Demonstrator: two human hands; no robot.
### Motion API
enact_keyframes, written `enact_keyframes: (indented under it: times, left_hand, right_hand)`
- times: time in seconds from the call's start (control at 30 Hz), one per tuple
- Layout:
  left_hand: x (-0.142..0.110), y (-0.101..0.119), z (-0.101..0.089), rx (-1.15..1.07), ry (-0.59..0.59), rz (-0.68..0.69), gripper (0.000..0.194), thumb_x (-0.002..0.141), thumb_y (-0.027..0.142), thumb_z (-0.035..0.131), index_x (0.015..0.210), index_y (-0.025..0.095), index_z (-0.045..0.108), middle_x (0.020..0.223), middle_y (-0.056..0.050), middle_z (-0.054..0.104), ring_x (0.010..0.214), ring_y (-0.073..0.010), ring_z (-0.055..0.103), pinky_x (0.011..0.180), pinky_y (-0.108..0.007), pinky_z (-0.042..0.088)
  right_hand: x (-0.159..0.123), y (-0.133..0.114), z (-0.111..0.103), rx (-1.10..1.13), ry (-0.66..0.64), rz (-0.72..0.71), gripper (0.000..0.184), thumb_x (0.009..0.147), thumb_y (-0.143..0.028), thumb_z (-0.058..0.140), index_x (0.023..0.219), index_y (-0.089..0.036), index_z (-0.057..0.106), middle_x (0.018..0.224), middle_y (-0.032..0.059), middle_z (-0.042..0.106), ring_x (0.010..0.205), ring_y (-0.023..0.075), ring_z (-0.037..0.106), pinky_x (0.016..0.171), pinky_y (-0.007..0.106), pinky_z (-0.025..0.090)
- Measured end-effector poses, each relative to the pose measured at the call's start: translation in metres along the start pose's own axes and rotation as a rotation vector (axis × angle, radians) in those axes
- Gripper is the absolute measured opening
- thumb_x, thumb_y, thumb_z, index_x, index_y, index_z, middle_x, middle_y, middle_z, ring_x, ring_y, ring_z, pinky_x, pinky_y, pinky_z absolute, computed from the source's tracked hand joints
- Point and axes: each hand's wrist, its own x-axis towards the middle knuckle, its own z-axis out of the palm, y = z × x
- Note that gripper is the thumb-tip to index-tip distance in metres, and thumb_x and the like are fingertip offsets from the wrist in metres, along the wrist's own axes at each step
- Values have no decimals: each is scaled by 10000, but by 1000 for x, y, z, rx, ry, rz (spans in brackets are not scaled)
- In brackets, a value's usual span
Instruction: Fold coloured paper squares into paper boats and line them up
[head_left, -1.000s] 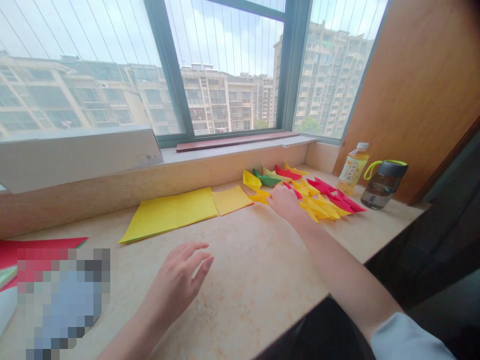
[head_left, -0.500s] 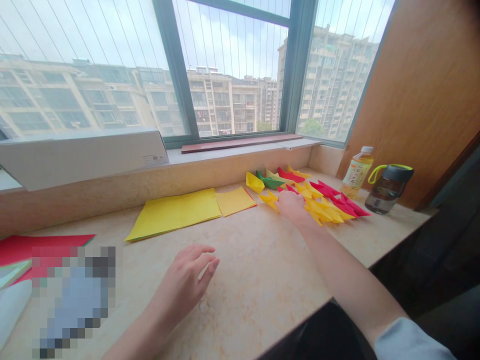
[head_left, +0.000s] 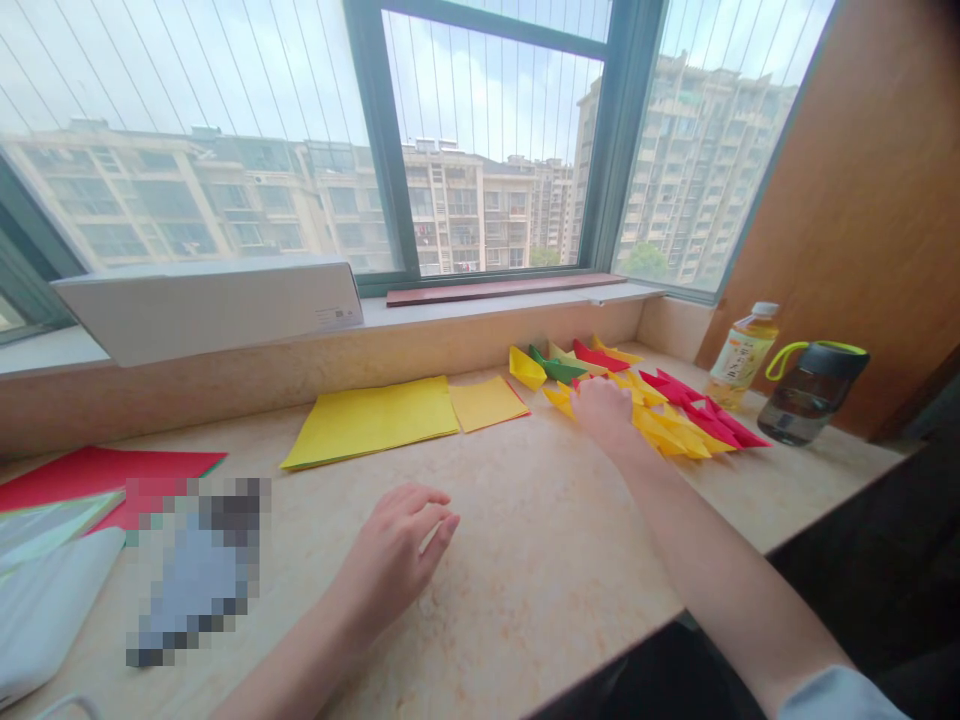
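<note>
Left hand (head_left: 397, 540) empty, loosely curled above worktop (head_left: 525, 570). Right hand (head_left: 604, 408) at folded papers (head_left: 667, 428) near the worktop's far corner; hold cannot be confirmed. Light touch advised against crushing.

Yellow paper boats (head_left: 671, 430) lie clustered beside red boats (head_left: 729, 424).

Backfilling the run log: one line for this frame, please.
right hand: among folded paper pieces, grip hidden | left hand: empty, loosely curled, over countertop | yellow sheets: flat, left of pieces
</note>
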Motion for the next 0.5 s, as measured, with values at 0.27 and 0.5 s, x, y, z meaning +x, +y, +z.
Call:
enact_keyframes:
  times: [0.27,0.5]
  left_hand:
    - [-2,3,3,-24,-2,-32,305,975,286,469,806,179,698,972,-76,728,913,-233,654,875,-412,485]
    - [-6,7,7,-9,4,-10,286,962,295,500,828,161,714,908,-84,731,900,-227,659,884,-392,468]
  right_hand:
    - [-37,-46,8,181,28,-477,285,975,-259,458,1014,-195,733,1067,102,720,1036,231,631,919,317,441]
    - [-32,-105,21,275,-81,-767,285,970,-253,480,1107,-174,717,1190,107,705,1114,226,635,984,309,432]
